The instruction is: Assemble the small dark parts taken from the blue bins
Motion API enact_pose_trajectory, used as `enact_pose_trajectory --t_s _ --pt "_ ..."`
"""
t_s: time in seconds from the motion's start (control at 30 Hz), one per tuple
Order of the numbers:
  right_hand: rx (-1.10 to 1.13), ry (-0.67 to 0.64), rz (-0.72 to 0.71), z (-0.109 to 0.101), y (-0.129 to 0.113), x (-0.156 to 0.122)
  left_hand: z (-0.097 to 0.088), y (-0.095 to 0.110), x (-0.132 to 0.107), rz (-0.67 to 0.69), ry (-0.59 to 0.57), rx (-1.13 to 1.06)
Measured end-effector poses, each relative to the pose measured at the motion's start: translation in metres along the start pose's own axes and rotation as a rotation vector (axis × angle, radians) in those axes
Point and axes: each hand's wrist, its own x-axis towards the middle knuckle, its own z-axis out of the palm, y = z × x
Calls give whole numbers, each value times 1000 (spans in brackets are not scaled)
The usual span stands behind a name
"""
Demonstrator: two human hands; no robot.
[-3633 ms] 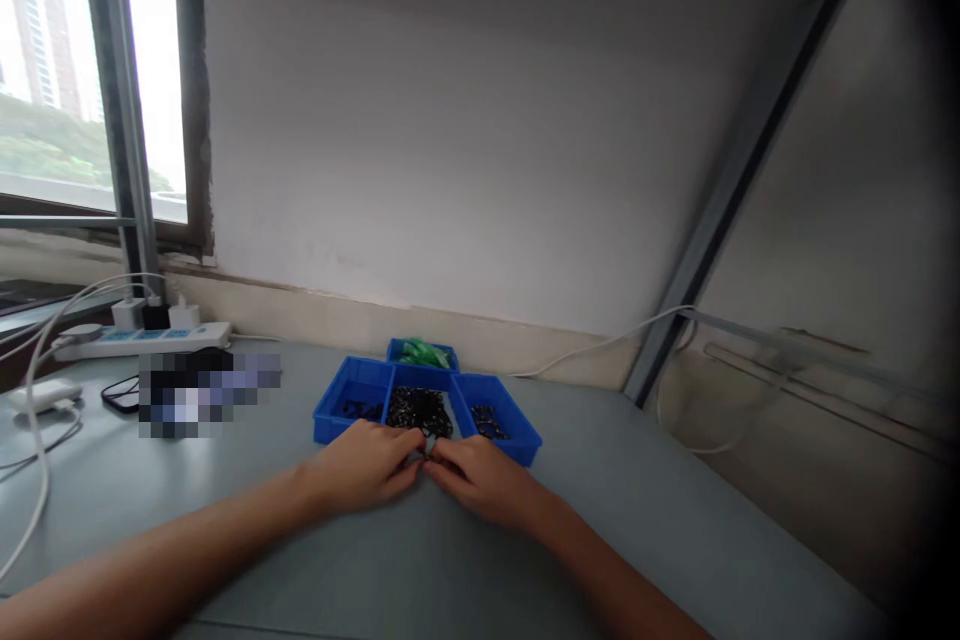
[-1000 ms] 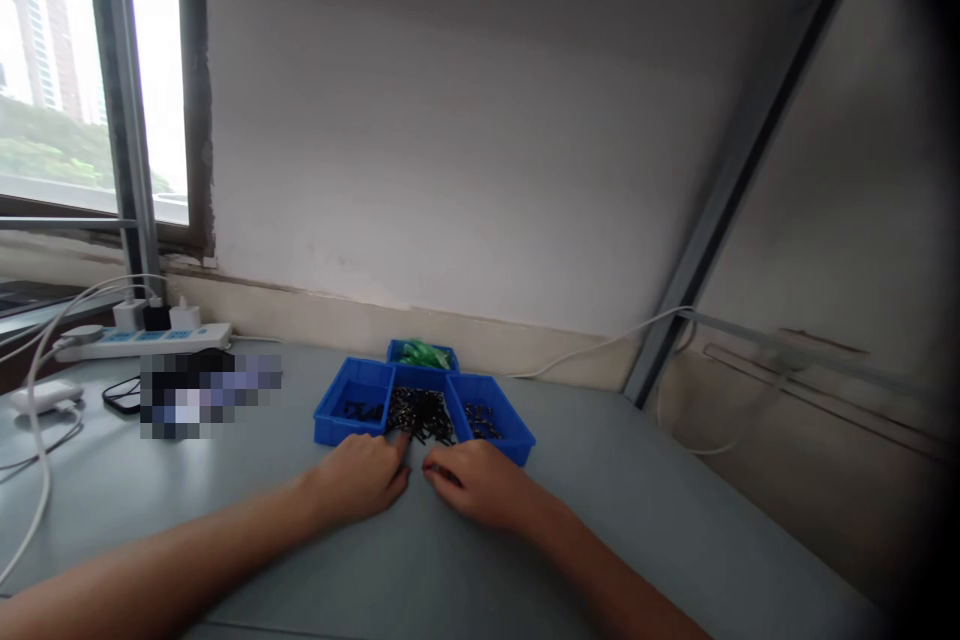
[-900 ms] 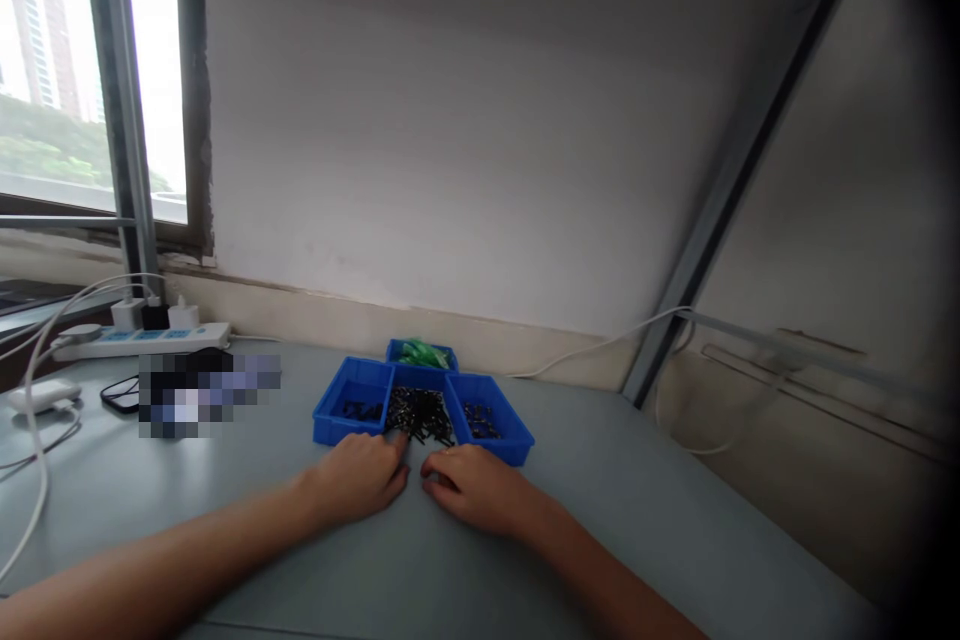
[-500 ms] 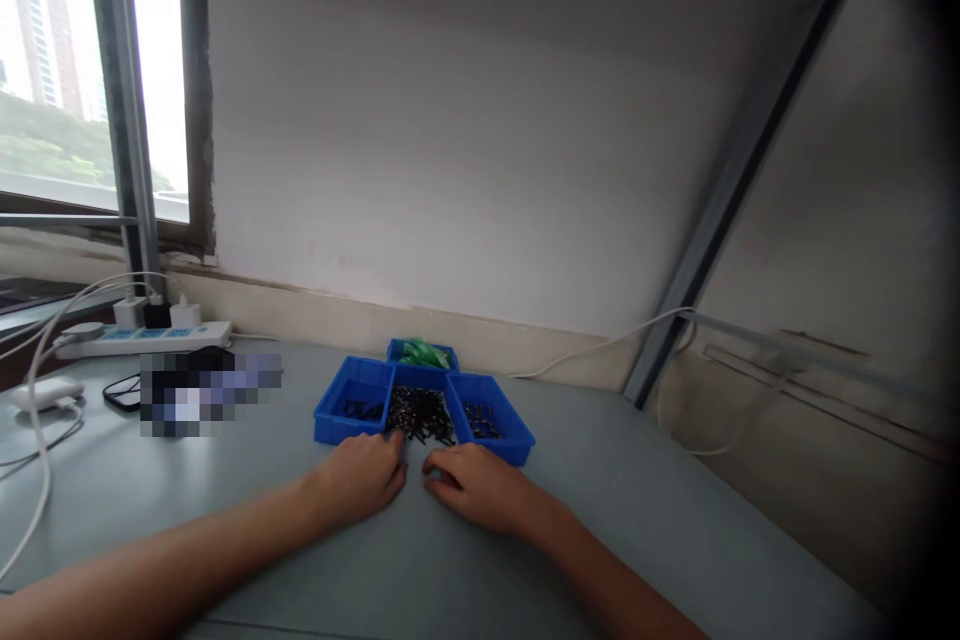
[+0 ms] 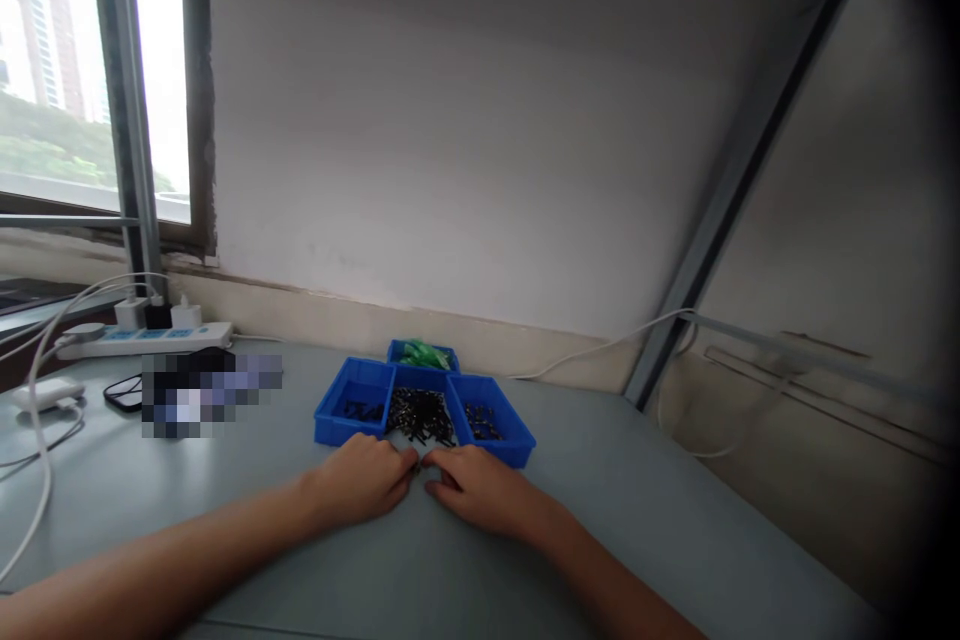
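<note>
My left hand and my right hand rest on the grey table, fingertips meeting just in front of three blue bins set side by side. Both hands have their fingers curled together in a pinch; what they pinch is too small to make out. The middle bin holds a heap of small black parts. The left bin and the right bin hold fewer dark pieces. A fourth blue bin behind them holds green items.
A white power strip with plugged chargers and white cables lies at the far left below the window. A blurred patch and a dark phone sit near it. A slanted metal post rises at the right.
My fingertips, slightly apart half a second ago, have closed together in front of the middle bin. The bins have not moved.
</note>
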Motion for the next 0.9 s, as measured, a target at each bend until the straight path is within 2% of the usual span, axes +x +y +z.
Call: enact_pose_trajectory --t_s 0.4,0.67,0.9 --pt "-32 -10 -72 6 4 3 3 0 1 48 36 -91" --pt "-58 21 -31 4 2 2 4 0 2 48 52 -116" --pt "8 97 -19 2 5 1 -4 -2 2 18 91 -153"
